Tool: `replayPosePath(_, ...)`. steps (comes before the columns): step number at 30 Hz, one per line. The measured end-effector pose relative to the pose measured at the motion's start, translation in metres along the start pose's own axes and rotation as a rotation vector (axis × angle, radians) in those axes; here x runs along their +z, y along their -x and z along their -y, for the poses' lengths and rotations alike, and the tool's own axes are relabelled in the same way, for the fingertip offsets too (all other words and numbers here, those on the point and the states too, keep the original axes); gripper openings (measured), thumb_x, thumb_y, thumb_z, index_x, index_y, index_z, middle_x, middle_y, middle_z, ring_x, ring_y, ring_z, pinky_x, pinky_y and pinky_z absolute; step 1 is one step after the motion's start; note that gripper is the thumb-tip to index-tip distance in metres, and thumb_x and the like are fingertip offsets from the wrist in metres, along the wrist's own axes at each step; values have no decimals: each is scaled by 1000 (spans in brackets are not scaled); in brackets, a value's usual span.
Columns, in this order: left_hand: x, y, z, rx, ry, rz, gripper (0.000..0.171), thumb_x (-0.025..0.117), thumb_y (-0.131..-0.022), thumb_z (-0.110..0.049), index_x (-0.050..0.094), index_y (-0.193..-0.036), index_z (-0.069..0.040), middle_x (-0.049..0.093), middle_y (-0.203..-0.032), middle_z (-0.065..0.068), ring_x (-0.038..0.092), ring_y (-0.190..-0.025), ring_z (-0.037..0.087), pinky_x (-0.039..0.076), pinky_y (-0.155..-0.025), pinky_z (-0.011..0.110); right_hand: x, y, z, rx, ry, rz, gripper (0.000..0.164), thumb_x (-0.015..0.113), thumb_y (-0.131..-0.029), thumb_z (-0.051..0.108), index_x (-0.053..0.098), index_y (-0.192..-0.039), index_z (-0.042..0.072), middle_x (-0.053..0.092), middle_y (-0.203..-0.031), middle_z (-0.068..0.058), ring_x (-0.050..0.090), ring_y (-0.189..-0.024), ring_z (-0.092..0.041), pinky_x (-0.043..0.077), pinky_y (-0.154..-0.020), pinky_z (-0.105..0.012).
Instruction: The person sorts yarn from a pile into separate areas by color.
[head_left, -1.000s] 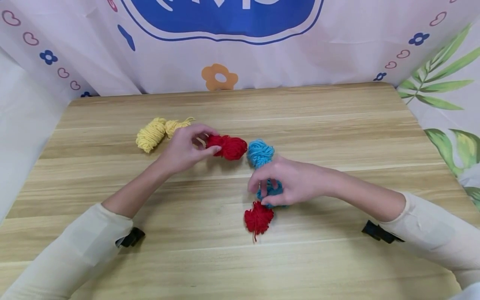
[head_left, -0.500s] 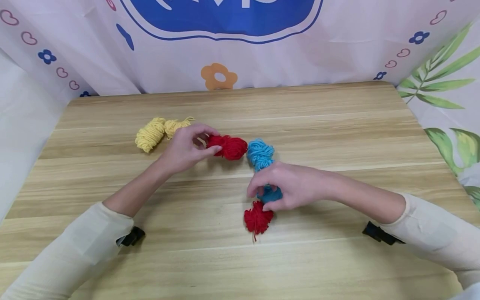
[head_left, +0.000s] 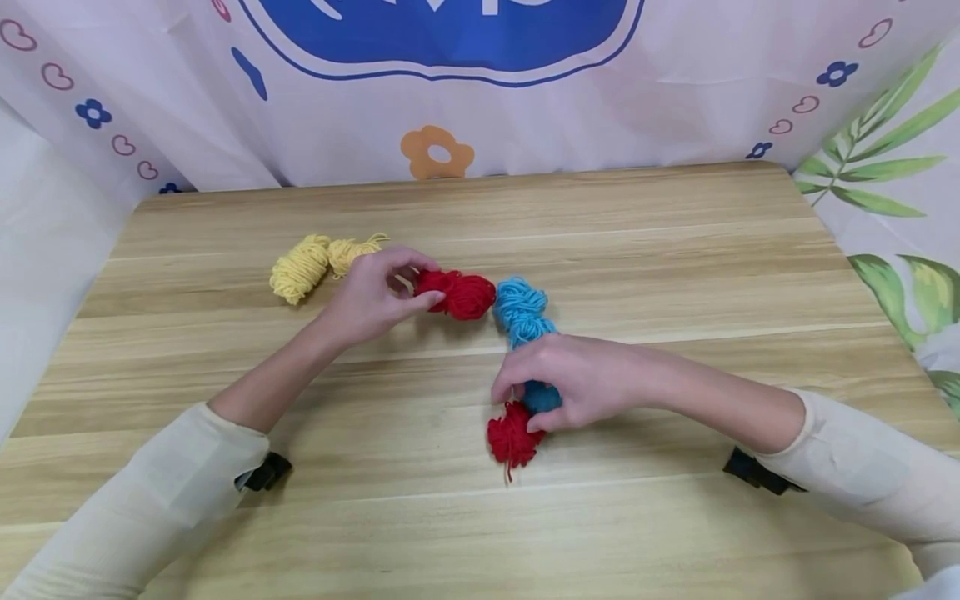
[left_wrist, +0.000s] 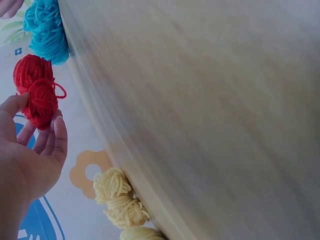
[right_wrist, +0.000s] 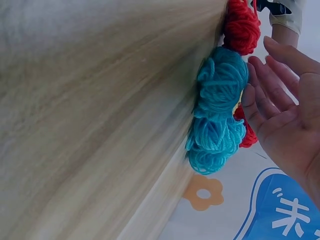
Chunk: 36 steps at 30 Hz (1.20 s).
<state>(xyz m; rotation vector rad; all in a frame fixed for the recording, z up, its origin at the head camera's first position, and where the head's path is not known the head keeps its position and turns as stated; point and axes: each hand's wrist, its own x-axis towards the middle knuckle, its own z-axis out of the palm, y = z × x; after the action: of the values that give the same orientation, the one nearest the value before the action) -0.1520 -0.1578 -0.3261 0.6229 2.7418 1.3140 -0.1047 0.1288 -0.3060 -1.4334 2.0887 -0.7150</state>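
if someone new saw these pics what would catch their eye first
Probably the bright red yarn bundle pinched in the left hand, near the middle of the table. Next comes the blue yarn to its right, the right hand poised over its near end. Behind, a big blue emblem stands out on the backdrop cloth.

The table (right_wrist: 100, 125) fills the left of the frame, and right of centre a dark blue bundle (right_wrist: 222, 82) of yarn sits between a red bundle (right_wrist: 241, 31) above and a lighter blue bundle (right_wrist: 216, 137) below. At the right edge, the bare right grip (right_wrist: 290, 117) spreads loosely, fingertips (right_wrist: 251, 104) beside the dark blue bundle, contact unclear.
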Motion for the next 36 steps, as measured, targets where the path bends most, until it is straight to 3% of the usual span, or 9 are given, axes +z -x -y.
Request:
replayPosePath(7,2,-3,1,-1,-2,3,27,81,-90,-8,74,-114,3,72,-106,17,67,-92,27,56,-75,22,1,-2,1,16,56,31,49,90,-83,26,71,-126,12,70,-119,1,61,-108,-10,55,-94,-27)
replayPosePath(16,3,-7,2,-25,9,9,28,81,-90,-6,73,-115,4,72,-108,18,67,-92,27,56,-75,24,5,-3,5,69,108,68,51,90,-83,28,71,-129,15,69,-123,4,58,-120,-12,53,-101,-32)
replayPosePath(30,1,-12,6,-35,10,-9,25,80,-90,-5,73,-112,5,73,-105,18,67,-90,27,55,-73,20,10,-5,5,54,210,92,50,90,-83,26,71,-127,16,70,-122,4,57,-117,-13,54,-97,-30)
replayPosePath(36,0,-18,4,-53,-10,1,27,80,-91,-7,73,-114,5,73,-108,19,67,-93,28,57,-79,30,13,-6,3,37,274,91,51,91,-82,28,71,-127,15,70,-121,3,57,-115,-13,54,-95,-29)
